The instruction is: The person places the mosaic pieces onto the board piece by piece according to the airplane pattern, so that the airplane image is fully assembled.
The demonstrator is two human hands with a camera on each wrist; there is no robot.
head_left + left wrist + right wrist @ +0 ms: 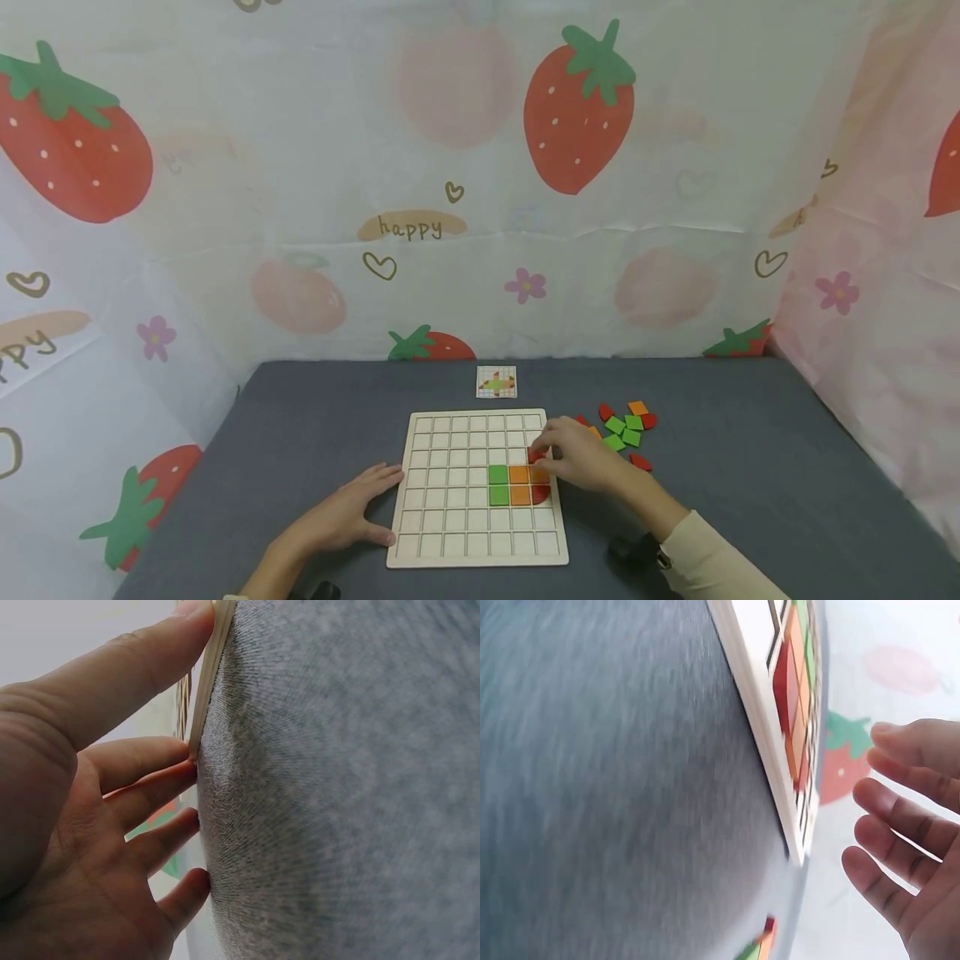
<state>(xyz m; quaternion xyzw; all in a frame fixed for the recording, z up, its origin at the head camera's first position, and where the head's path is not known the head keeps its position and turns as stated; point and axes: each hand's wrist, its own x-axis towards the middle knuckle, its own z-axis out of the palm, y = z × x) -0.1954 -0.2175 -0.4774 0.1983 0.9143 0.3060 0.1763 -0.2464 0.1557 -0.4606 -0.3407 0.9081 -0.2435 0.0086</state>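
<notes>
A pale wooden grid board (442, 522) lies on the dark cloth. In its right part sit two green squares (498, 485), several orange squares (519, 485) and a red rounded piece (540, 495). Another red piece (533, 456) shows partly behind the fingers of my right hand (583, 454). That hand hovers over the board's right edge, and the right wrist view has its fingers loosely bent with nothing between them. My left hand (339, 514) rests against the board's left edge, thumb and fingertips touching it, fingers spread.
Right of the board, loose green tiles (633, 422), red pieces (641, 462) and an orange tile (637, 407) are scattered. A small pattern card (497, 382) lies beyond the board's far edge. A strawberry-printed curtain (480, 308) encloses the table's back and sides.
</notes>
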